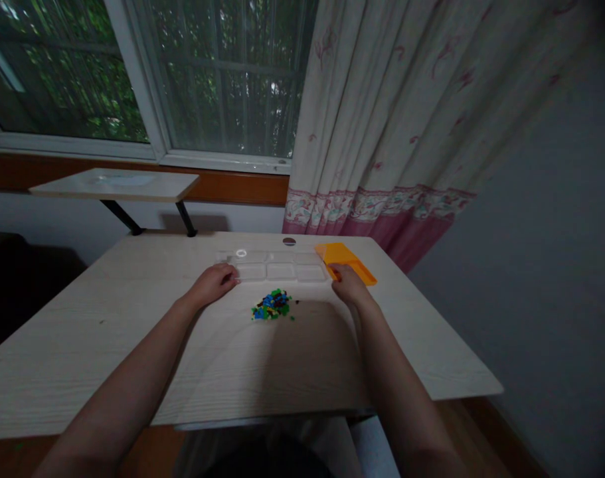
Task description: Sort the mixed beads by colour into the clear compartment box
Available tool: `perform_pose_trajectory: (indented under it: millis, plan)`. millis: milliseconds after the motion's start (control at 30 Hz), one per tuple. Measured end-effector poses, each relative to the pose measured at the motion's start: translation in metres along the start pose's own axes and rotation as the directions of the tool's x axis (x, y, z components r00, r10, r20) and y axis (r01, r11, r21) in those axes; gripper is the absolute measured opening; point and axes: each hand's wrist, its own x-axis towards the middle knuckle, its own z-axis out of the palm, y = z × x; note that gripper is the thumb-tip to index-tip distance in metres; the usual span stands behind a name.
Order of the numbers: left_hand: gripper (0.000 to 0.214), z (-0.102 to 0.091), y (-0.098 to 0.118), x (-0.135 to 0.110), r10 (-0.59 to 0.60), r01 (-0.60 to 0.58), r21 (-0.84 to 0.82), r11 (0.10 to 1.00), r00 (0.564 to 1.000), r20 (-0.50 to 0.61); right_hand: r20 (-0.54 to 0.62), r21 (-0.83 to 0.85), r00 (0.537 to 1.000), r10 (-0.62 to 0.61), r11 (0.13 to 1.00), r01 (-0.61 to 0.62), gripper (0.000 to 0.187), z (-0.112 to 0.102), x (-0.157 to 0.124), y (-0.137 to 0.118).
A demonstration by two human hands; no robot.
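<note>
**A:** What is lying furthest left?

**B:** You are sitting at a pale wooden table (107,318). Past its far left corner, at about eleven o'clock from the table's middle, a small white shelf (115,184) is jutting out beneath the window (133,73).

**A:** Where is your left hand sitting?

**B:** Your left hand (213,282) is resting knuckles-up on the tabletop, at ten o'clock from a pile of small coloured pieces (272,305). Its fingers are curling loosely, with the tips touching the near left corner of a clear compartment tray (281,270). I cannot tell whether they are gripping that edge or only leaning on it.

**A:** And the tray and the pieces?

**B:** The tray is lying flat at twelve o'clock from the pile, just beyond it, between your two hands. The pieces, green, blue and dark, are sitting in a loose heap on bare wood, apart from both hands. A small dark round spot (289,241) is showing on the table behind the tray.

**A:** What is happening on the right?

**B:** An orange plastic piece (346,260) is lying at two o'clock from the pile, just beside the tray's right end. Your right hand (350,285) is resting at three o'clock, its fingertips meeting the orange piece's near edge. Whether they are closing on it is too small to tell. Behind, at one o'clock, a cream curtain (406,133) with a pink hem is hanging.
</note>
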Motion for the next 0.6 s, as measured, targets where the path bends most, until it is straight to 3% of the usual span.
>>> perform_pose_trajectory:
  millis: [133,267,433,600]
  plan:
    - [0.026,-0.001,-0.002,0.0,-0.003,0.003,-0.001,1.0,1.0,0.01,-0.015,-0.01,1.0,-0.026,1.0,0.025,0.058,0.002,0.0,-0.001]
    - [0.026,-0.003,-0.002,0.0,-0.005,0.005,-0.004,1.0,1.0,0.01,0.001,0.026,0.996,-0.09,0.996,0.09,0.046,0.006,0.0,-0.005]
    - [0.025,-0.003,-0.001,-0.001,0.002,-0.002,-0.005,1.0,1.0,0.005,-0.03,0.019,0.996,-0.082,0.996,0.082,0.033,0.006,-0.001,-0.008]
    - [0.026,-0.003,-0.003,-0.001,0.0,0.0,0.004,1.0,1.0,-0.001,0.025,0.03,0.994,-0.11,0.994,0.109,0.022,0.001,-0.002,-0.011]
